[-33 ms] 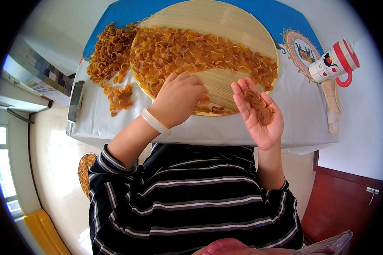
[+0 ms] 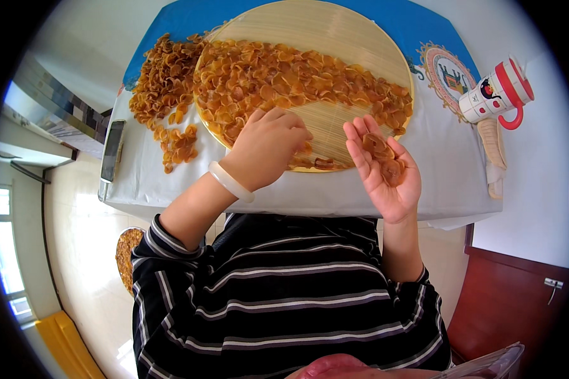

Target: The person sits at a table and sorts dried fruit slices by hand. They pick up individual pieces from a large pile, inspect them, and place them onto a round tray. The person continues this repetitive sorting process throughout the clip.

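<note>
A round woven bamboo tray (image 2: 335,22) lies on the table, with a broad band of amber-brown dried slices (image 2: 284,72) across it. My left hand (image 2: 269,148), with a pale bangle at the wrist, is over the tray's near left part. Its fingers are curled down toward the weave, and the hand hides the tips and whatever they pinch. Palm up at the tray's near right edge, my right hand (image 2: 392,189) cups several brown slices (image 2: 392,170). A few more slices (image 2: 322,163) rest along the near rim between the hands.
A heap of darker curled slices (image 2: 164,79) sits left of the tray, near a phone (image 2: 113,150) at the table edge. To the right stands a red-and-white cup (image 2: 496,93). Another slice-filled round tray (image 2: 128,256) is lower left, near the floor.
The fingers of my left hand have shifted very slightly to the right. My right hand and its slices look the same.
</note>
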The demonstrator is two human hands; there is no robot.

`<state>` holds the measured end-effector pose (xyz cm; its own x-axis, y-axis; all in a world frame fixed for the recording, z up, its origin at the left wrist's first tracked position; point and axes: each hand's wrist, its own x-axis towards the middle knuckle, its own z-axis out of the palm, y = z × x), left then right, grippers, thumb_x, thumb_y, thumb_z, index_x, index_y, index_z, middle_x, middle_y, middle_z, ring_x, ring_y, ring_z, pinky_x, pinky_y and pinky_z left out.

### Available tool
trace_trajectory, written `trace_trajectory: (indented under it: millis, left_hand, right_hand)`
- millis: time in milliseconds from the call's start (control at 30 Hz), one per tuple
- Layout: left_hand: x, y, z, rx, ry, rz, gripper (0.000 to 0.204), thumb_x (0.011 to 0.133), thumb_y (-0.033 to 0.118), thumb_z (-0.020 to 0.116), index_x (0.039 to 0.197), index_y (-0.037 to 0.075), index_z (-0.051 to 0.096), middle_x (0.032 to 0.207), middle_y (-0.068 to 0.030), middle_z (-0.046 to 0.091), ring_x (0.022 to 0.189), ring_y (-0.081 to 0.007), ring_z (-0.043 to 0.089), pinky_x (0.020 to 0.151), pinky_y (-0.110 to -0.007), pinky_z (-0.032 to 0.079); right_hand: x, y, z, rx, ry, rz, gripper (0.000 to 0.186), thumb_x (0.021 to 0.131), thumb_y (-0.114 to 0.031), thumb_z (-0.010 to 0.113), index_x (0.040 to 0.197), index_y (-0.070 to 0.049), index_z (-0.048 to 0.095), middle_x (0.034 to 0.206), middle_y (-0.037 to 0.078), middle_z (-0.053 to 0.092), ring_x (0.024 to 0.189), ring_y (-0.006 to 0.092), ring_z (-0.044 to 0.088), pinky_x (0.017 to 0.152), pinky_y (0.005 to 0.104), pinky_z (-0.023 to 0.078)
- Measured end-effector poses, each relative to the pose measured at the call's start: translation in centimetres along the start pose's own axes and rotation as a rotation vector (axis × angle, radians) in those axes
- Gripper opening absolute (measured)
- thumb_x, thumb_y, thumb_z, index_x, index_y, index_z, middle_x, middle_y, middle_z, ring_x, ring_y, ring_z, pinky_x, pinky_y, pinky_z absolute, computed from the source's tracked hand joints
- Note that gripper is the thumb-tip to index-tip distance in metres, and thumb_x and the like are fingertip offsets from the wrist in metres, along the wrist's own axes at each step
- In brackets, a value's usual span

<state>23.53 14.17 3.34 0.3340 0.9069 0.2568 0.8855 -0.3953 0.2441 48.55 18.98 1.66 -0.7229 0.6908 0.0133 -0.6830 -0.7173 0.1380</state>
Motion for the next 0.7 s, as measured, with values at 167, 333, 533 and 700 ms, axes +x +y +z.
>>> trace_trajectory:
  millis: [167,333,533,700]
  left_hand:
    - [0.07,-0.16,-0.04,0.026,-0.137,0.058,0.029,0.086,0.005,0.060,0.110,0.018,0.071,0.110,0.0022,0.068,0.111,-0.0212,0.056,0.098,-0.038,0.038]
    - [-0.16,-0.26,0.04,0.018,-0.137,0.058,0.030,0.086,0.005,0.059,0.109,0.019,0.071,0.108,0.0022,0.069,0.110,-0.0195,0.057,0.097,-0.037,0.036]
    - [-0.30,-0.18,-0.04,0.016,-0.138,0.057,0.028,0.087,0.005,0.059,0.108,0.019,0.071,0.105,0.0023,0.069,0.108,-0.0188,0.057,0.096,-0.038,0.034]
    - [-0.35,0.13,-0.56,-0.003,-0.149,0.039,0.026,0.089,0.006,0.060,0.108,0.019,0.071,0.103,0.0018,0.069,0.107,-0.0190,0.058,0.098,-0.040,0.033]
  right_hand:
    - [0.05,0.03,0.02,0.002,0.004,0.000,0.050,0.105,-0.014,0.031,0.150,0.008,0.031,0.156,0.025,0.035,0.152,0.0363,0.019,0.128,0.0469,0.018]
    - [0.12,0.02,-0.06,0.010,-0.005,0.010,0.050,0.105,-0.014,0.031,0.150,0.008,0.031,0.156,0.025,0.036,0.152,0.0364,0.020,0.127,0.0471,0.018]
    - [0.14,0.11,0.06,0.003,-0.002,0.016,0.050,0.105,-0.014,0.032,0.150,0.008,0.032,0.156,0.025,0.036,0.152,0.0364,0.020,0.127,0.0471,0.018]
    - [0.12,0.08,0.06,-0.015,-0.006,0.023,0.049,0.105,-0.014,0.033,0.149,0.008,0.033,0.155,0.025,0.037,0.151,0.0367,0.021,0.127,0.0472,0.019]
